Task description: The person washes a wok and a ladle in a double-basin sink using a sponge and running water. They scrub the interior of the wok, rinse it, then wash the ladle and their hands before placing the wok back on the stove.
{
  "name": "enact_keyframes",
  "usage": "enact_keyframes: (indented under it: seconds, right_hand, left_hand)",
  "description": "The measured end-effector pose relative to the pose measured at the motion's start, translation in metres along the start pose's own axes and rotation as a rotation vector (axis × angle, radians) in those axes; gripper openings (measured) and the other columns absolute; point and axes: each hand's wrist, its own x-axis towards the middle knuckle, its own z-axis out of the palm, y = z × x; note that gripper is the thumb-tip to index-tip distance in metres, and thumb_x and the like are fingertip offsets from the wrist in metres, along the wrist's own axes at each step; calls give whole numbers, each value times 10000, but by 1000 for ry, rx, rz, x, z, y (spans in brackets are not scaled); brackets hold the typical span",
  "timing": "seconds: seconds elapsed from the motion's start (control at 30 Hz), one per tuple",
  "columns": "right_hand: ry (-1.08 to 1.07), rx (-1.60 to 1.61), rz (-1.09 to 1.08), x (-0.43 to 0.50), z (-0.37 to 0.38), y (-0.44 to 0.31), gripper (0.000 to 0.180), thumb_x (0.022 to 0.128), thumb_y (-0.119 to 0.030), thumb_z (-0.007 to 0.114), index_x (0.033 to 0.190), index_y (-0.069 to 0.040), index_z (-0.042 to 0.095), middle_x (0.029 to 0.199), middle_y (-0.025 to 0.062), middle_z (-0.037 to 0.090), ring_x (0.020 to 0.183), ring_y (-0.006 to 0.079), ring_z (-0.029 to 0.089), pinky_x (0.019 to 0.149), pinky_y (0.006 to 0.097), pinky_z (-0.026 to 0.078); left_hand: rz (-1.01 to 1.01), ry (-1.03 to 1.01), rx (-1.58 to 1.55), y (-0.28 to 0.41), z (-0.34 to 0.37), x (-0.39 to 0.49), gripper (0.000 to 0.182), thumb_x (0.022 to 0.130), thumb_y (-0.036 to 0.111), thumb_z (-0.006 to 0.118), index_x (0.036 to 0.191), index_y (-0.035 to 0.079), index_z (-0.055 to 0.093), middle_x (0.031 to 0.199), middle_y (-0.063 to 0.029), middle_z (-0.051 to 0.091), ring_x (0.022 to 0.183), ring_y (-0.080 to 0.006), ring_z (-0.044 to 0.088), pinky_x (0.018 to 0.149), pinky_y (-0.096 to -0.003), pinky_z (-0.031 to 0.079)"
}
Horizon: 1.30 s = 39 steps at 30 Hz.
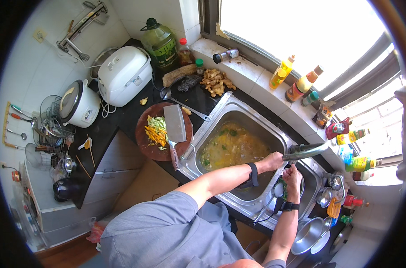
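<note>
My left hand (273, 161) reaches across the large sink basin, its fingers closed at the end of the metal faucet spout (305, 151). Just below the spout, my right hand (292, 177) has curled fingers over a bowl in the smaller basin; whether it grips anything is unclear. That bowl holds leafy greens (283, 187), partly hidden by the hand. A ladle (278, 190) lies beside it. Cloudy yellowish water with green leaves and food scraps (236, 144) stands in the large basin (209, 125). Dark bands circle both wrists.
Left of the sink, a cleaver (175, 124) rests on a round cutting board (142, 144) with sliced vegetables (156, 132). Ginger (217, 82), a long spoon (186, 105) and a rice cooker (124, 77) are behind. Bottles (301, 85) line the sill; metal bowls (306, 236) sit right.
</note>
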Motion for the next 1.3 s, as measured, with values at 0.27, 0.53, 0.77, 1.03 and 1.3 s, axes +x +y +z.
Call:
enact_keyframes:
  seconds: [0.27,0.53,0.77,1.03,1.3]
  right_hand:
    - [97,178,-77,34,-3,-17,373,997,-386,571,756,-101,568,693,23,597,609,166,603,576,316,532]
    - [158,27,-317,34,23,18,235,975,-262,583,1057,-47,632,940,36,650,761,106,608,611,251,472]
    - [-150,-473,-441,-37,95,50,515,918,-140,627,1362,63,465,1302,221,592,1175,294,595,1012,359,453]
    - [-254,-978,-358,-63,132,83,292,902,-75,580,1167,47,572,1076,234,672,990,327,656,917,380,517]
    - [117,-752,-572,-111,134,97,296,783,-173,717,682,-17,486,613,50,496,599,126,440,558,331,414]
  left_hand:
    - [-201,-166,227,21,-40,-46,504,999,367,433,856,-36,699,877,-293,680,889,-473,664,790,-533,527]
    - [-375,-27,342,-14,-58,-92,468,875,244,563,1252,-30,522,1228,-285,580,1100,-473,587,911,-562,479]
    - [-389,-74,559,0,-66,-111,491,882,272,567,1299,13,548,1302,-213,559,1323,-380,443,1122,-680,188]
    - [-361,65,457,-4,-85,-145,499,851,231,604,1331,99,582,1428,-195,511,1267,-385,540,1119,-661,255]
    - [-264,156,433,-38,-131,-180,145,762,76,613,905,50,621,978,-191,634,932,-389,647,816,-503,504]
